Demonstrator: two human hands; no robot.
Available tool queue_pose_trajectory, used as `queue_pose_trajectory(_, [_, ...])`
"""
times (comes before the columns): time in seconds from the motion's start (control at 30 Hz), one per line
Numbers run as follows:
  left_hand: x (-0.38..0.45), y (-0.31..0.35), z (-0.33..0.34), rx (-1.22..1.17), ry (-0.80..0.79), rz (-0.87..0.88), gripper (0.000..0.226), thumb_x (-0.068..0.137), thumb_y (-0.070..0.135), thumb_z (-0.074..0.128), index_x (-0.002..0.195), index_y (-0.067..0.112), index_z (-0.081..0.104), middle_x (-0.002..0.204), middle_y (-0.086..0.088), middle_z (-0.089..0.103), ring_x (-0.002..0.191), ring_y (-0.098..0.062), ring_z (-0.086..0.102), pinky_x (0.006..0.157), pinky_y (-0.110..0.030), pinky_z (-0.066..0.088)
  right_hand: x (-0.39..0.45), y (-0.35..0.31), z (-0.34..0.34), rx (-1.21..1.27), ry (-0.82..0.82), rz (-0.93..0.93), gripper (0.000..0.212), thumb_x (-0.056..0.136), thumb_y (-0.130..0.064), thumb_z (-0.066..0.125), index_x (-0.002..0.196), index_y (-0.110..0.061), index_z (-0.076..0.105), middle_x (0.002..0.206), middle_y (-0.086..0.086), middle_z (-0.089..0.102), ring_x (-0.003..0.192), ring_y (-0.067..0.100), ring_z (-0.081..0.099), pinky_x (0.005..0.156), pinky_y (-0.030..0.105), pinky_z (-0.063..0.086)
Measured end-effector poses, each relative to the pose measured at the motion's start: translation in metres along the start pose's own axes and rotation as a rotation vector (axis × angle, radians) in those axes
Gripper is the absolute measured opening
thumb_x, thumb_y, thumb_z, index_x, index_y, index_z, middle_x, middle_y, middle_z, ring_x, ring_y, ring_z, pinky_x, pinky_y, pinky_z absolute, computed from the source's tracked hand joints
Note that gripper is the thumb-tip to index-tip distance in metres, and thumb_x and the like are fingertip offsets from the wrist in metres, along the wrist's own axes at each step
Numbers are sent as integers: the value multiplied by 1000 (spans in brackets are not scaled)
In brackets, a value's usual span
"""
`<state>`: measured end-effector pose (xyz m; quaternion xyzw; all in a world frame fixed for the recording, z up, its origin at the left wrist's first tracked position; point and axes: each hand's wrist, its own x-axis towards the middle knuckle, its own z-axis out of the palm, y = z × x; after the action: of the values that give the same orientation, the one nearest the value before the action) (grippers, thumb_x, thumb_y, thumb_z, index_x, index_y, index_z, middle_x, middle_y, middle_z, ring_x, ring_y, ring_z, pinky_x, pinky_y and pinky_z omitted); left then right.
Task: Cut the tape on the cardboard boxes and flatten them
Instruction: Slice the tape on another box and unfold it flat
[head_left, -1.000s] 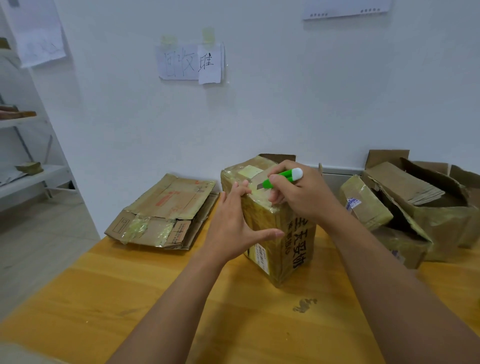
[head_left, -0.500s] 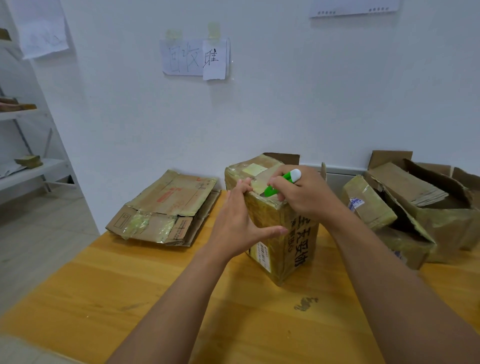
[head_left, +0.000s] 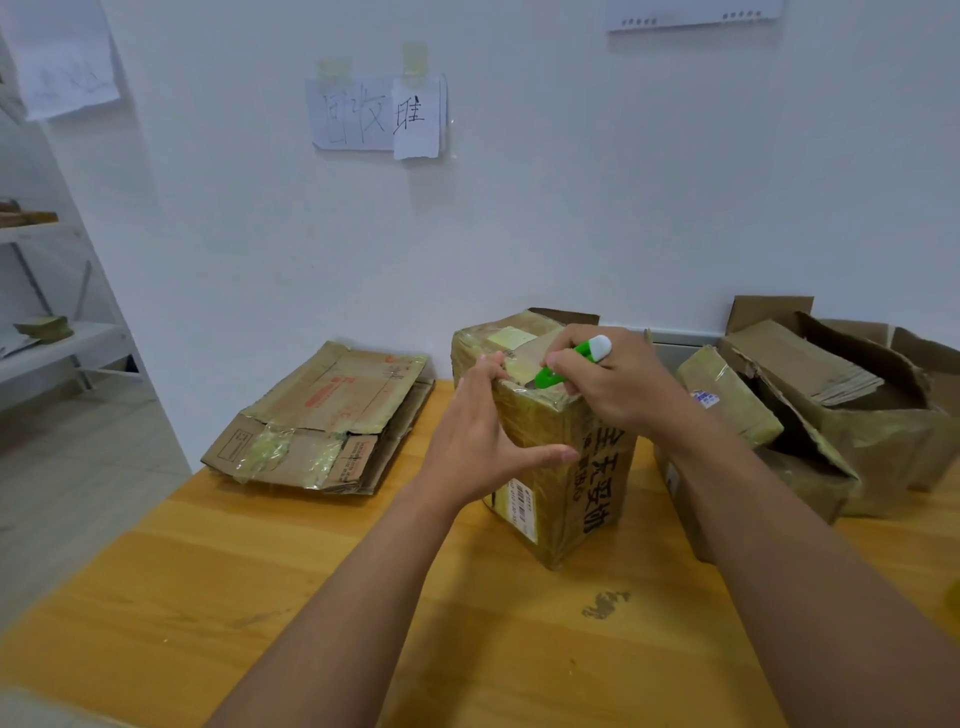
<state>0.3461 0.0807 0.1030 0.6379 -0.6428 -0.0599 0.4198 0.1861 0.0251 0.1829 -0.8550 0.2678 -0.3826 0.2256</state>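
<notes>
A tape-wrapped cardboard box with black printed characters stands upright in the middle of the wooden table. My left hand grips its near left upper edge, fingers hooked over the top and thumb spread across the front face. My right hand holds a green and white utility knife, its tip down on the taped top of the box near the front edge.
A stack of flattened cardboard lies at the table's back left. Several open and crumpled boxes crowd the back right against the white wall. White shelves stand off to the left past the table edge.
My right hand has drawn the knife toward me along the box top, closer to the front edge. My left hand keeps its grip on the box.
</notes>
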Motion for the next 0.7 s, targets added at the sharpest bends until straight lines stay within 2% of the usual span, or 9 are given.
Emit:
queue_pose_trajectory(0.07, [1,0,0,6,0,-1,112,52,83,71,138,25,27,157,3,26,147,-16,23,116,-45,34,-1,1,-3,14,18,8,21,93,-13,53,77,-16,67,61,-11,59,58,10,52,56,33,41])
queue_pose_trajectory(0.13, [1,1,0,22,2,3,110,54,79,74,137,23,28,159,3,25,147,-15,22,117,-44,33,-2,2,-5,28,34,19,21,93,-12,52,78,-14,67,60,-13,59,58,5,51,56,30,40])
queue_pose_trajectory(0.17, [1,2,0,29,4,9,109,56,77,76,137,23,28,159,2,26,147,-15,22,117,-44,32,-2,2,-5,37,36,22,21,93,-12,53,78,-14,68,63,-9,61,59,7,53,56,32,42])
queue_pose_trajectory(0.27, [0,2,1,40,13,30,105,59,73,78,138,24,27,158,0,27,146,-16,24,117,-40,31,-1,0,-4,44,19,26,19,94,-15,53,82,-15,68,75,11,66,70,28,61,59,41,49])
queue_pose_trajectory(0.4, [0,3,1,58,24,38,105,60,73,77,139,22,28,157,0,27,146,-15,24,117,-39,31,-2,1,-5,63,67,16,19,95,-15,53,83,-11,67,70,11,64,67,28,60,57,39,47])
queue_pose_trajectory(0.53, [1,4,0,73,13,31,109,61,75,75,142,21,26,159,1,25,147,-16,21,119,-42,30,-2,0,-2,-47,4,-11,18,93,-15,54,79,-15,66,65,2,61,64,23,56,58,41,45])
queue_pose_trajectory(0.7, [0,5,-1,86,15,23,109,60,77,74,142,22,27,159,2,26,148,-15,21,118,-43,30,1,-1,-7,-14,-26,20,19,93,-16,55,81,-10,69,70,12,65,68,27,60,58,40,47])
